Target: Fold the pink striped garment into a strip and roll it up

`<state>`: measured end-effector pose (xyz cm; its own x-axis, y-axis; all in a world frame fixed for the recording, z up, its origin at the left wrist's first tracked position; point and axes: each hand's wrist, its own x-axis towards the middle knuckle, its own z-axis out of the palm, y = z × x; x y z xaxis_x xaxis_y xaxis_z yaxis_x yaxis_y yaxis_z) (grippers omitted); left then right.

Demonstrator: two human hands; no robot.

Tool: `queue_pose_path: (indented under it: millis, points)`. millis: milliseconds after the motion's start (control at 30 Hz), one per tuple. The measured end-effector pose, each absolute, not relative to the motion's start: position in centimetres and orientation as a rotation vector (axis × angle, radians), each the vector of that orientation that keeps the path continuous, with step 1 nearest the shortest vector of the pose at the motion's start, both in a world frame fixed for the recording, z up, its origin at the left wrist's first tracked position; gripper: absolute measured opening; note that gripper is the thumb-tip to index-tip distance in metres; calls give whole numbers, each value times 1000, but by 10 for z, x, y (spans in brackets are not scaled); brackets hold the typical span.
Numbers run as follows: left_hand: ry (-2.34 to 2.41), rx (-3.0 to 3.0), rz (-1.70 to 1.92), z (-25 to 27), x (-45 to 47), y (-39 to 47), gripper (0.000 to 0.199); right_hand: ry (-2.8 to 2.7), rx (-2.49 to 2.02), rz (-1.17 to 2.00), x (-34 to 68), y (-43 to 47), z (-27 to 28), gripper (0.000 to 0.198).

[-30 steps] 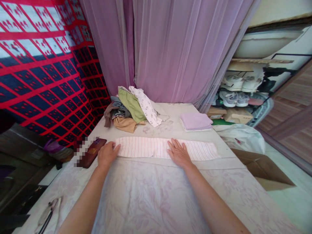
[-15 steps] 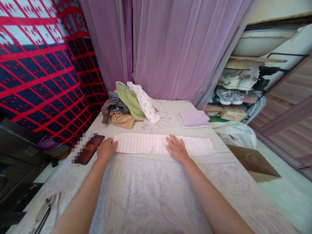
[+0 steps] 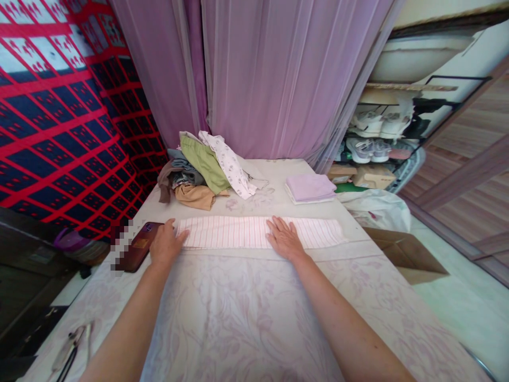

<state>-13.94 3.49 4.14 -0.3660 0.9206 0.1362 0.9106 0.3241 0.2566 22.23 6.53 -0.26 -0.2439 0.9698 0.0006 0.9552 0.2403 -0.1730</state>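
Observation:
A pink-and-white striped garment [image 3: 222, 232], folded into a long flat strip, lies across the bed. At its left end rests my left hand [image 3: 165, 245], thumb and fingers apart, with the thumb by the cloth's edge. My right hand [image 3: 284, 237] is spread flat on top of the strip, right of its middle, fingers stretched out. A dark reddish phone [image 3: 140, 248] lies just left of my left hand.
Behind the strip, a heap of clothes [image 3: 204, 170] sits at the back left and a folded lilac cloth [image 3: 310, 187] at the back right. A cord [image 3: 71, 353] lies near left. Beyond the bed's right edge are a cardboard box [image 3: 405, 254] and a shoe rack with shoes [image 3: 368, 150].
My left hand's fingers have opened at the strip's left end, where they were closer together. My right hand stays flat on the cloth. The view has shifted slightly.

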Motion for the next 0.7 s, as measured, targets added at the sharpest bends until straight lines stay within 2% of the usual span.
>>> queue_pose_path:
  millis: [100,200,267,367,700]
  points:
    - [2364,2162,615,32,-126,26,40,-2311,-1719,109,224,58,-3,49]
    - [1880,2525,616,23,-103,18,24,-2289,-1433,115,223,47,-6,33]
    - [1678,2613,571,17,-88,16,23,-2278,-1271,159,222,40,-8,22]
    - [1633,2634,512,10,-75,18,24,-2271,-1169,155,219,35,-11,13]
    - [1621,2609,516,8,-72,20,23,-2221,-1152,131,219,35,-13,16]
